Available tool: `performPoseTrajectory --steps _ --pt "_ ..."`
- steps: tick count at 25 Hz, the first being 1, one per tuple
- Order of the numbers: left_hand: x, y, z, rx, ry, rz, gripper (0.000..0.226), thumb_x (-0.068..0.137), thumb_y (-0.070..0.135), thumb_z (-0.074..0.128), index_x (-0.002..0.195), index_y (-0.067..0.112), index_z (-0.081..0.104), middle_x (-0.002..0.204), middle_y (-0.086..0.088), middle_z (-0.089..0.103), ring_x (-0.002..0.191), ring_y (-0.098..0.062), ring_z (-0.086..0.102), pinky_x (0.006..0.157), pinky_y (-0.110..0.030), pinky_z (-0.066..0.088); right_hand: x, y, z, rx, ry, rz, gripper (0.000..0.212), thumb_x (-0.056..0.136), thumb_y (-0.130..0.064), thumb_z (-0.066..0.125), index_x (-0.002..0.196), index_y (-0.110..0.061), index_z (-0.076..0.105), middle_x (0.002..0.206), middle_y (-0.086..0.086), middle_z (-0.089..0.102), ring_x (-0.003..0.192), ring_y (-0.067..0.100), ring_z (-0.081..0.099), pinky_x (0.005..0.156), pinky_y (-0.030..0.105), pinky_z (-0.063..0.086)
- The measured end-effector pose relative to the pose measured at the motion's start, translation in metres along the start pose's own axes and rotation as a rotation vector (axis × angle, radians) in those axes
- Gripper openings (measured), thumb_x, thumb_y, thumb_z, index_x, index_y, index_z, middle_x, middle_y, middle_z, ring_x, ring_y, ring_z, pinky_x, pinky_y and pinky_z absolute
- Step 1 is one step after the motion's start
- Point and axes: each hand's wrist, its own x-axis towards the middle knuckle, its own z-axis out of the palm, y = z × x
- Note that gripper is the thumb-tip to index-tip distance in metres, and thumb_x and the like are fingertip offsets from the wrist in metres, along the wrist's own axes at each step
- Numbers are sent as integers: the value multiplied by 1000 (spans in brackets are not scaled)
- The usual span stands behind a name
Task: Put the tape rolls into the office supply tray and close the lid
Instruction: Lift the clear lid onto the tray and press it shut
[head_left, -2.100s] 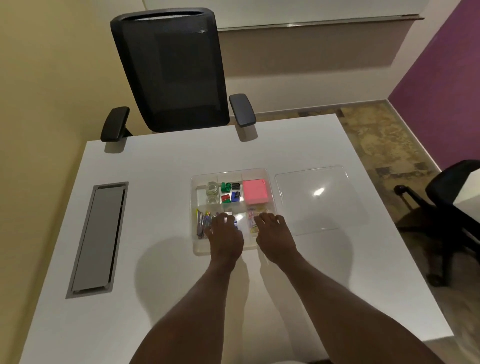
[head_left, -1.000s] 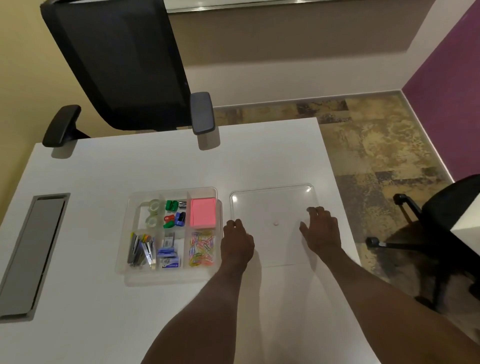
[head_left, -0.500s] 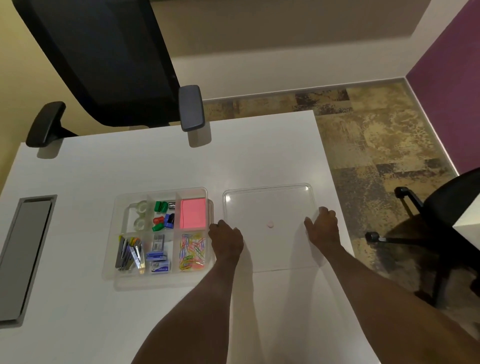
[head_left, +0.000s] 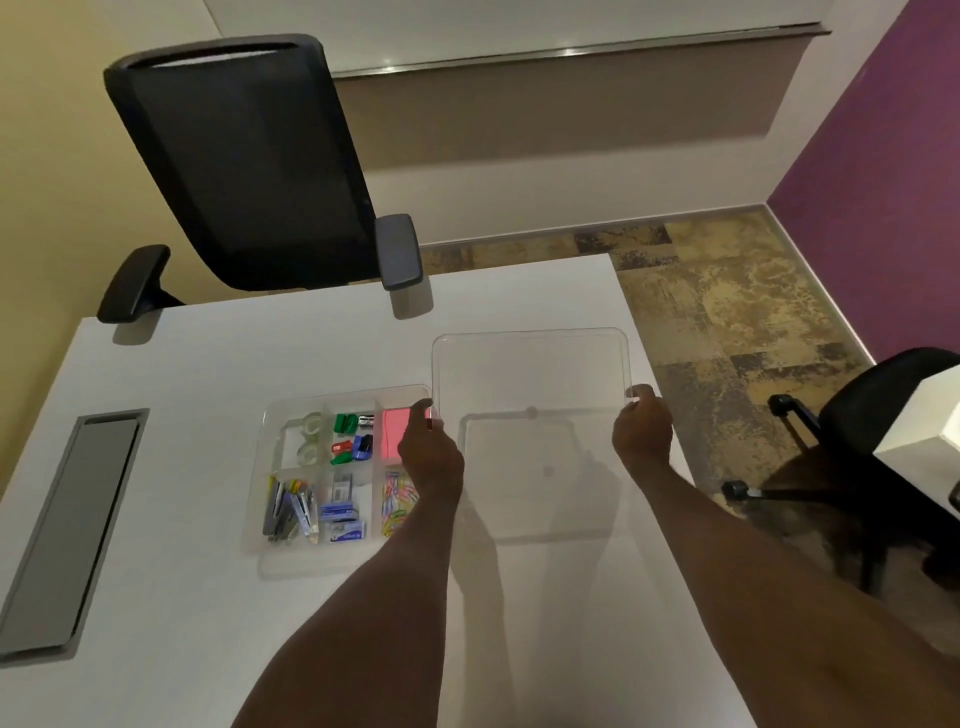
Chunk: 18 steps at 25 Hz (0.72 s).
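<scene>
white table (head_left: 208, 597) carries all; black chair (head_left: 249, 166) behind far edge | open tray (head_left: 270, 519) left of raised clear lid (head_left: 530, 374); tape rolls (head_left: 310, 439) in its far-left compartment | left hand (head_left: 431, 457), right hand (head_left: 641, 436): fingers pinch lid's side edges

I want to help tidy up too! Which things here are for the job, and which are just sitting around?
For the job:
- tape rolls, already in the tray
- clear lid, held up by the left hand and right hand

Just sitting around:
- pink notes
- paper clips
- desk chair
</scene>
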Motion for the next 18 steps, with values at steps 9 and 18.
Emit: performPoseTrajectory --steps 9,18 --pt "70 -6 -158 -64 93 121 19 94 2 65 106 -3 79 100 -20 79 94 -34 76 89 -31 56 -84 -105 23 141 29 -191 19 102 -6 43 109 -13 59 92 13 74 83 35 69 70 37 56" --pt "100 -47 -271 -367 44 21 23 95 8 70 114 -2 77 101 -18 78 90 -32 74 94 -44 61 -143 -166 31 660 -312 -237 22 99 12 41 114 4 55 105 31 69 88 43 73 83 44 61"
